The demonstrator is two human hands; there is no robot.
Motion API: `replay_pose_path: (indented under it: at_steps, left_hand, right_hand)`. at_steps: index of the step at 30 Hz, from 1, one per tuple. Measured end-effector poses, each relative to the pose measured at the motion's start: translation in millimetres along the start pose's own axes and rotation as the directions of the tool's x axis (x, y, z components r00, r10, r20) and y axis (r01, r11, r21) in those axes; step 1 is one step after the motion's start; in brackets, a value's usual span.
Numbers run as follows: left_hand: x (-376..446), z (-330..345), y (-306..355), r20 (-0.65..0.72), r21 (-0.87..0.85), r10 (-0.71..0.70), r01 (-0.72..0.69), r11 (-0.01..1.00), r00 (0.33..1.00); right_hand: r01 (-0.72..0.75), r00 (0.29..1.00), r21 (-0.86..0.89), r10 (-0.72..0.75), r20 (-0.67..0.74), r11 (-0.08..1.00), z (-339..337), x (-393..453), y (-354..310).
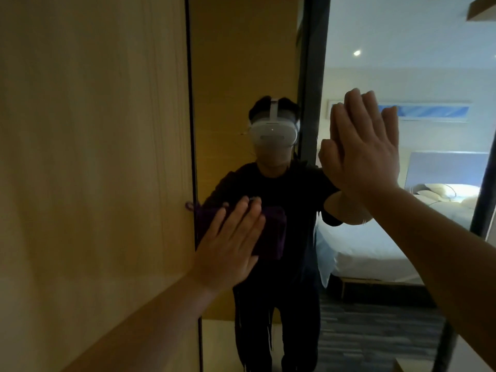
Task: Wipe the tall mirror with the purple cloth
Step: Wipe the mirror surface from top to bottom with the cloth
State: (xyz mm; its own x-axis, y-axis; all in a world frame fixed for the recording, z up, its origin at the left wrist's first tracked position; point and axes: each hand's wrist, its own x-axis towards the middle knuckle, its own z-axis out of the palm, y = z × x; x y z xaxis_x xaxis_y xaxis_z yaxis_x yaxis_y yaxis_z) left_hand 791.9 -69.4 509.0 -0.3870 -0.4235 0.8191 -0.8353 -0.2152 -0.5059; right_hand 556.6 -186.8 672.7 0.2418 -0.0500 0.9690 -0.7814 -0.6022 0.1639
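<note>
The tall mirror (375,259) fills the middle and right of the head view, framed in a thin dark edge. My left hand (230,245) lies flat with fingers spread, pressing the purple cloth (271,232) against the glass near the mirror's left edge. The cloth shows as a dark purple folded pad sticking out right of my fingers. My right hand (365,151) rests flat and open against the glass higher up, fingers pointing upward, holding nothing. The glass reflects a person in dark clothes wearing a white headset.
A light wooden panel (94,157) stands directly left of the mirror. The reflection shows a bed with white sheets (375,245), pillows, a dark patterned carpet and a wall picture. A dark vertical frame (480,210) bounds the mirror on the right.
</note>
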Motion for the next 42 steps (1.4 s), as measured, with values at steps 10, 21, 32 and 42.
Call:
replay_pose_path:
  at_steps: [10,21,32,42]
  left_hand:
    - [-30.5,-13.6,39.7,-0.06,-0.232,-0.059,0.044,0.972,0.996]
    - [282.1,-80.5,-39.1,-0.073,-0.043,-0.237,0.235,0.971,0.969]
    - [62.2,-0.7,85.2,0.007,0.02,0.082,-0.082,0.996,0.997]
    - [19.6,-4.9,103.4,-0.014,-0.148,0.024,-0.025,0.989,1.0]
  right_hand:
    - [0.008,0.999,0.072,-0.012,0.049,0.997,-11.7,-7.8,9.8]
    - [0.001,0.991,-0.06,0.007,0.131,0.998,-33.5,-4.2,105.9]
    - [-0.045,0.998,-0.005,0.045,-0.036,0.999,-14.5,-22.1,96.6]
    - [0.012,0.995,0.099,-0.021,0.096,0.995,-29.1,-50.0,94.8]
